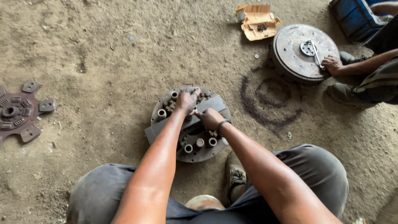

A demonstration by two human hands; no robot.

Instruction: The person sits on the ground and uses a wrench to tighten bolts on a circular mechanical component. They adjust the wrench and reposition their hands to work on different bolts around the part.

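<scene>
Covering pressure plate [188, 145] centre, left hand [186, 101], right hand [210, 119]

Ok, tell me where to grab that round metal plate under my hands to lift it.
Probably best to grip the round metal plate by its outer rim, one hand on each side, left and right. It lies flat on the dirt floor, and a flat bar crosses its top, where the left hand and right hand rest, so the rim is the freest part.
</scene>
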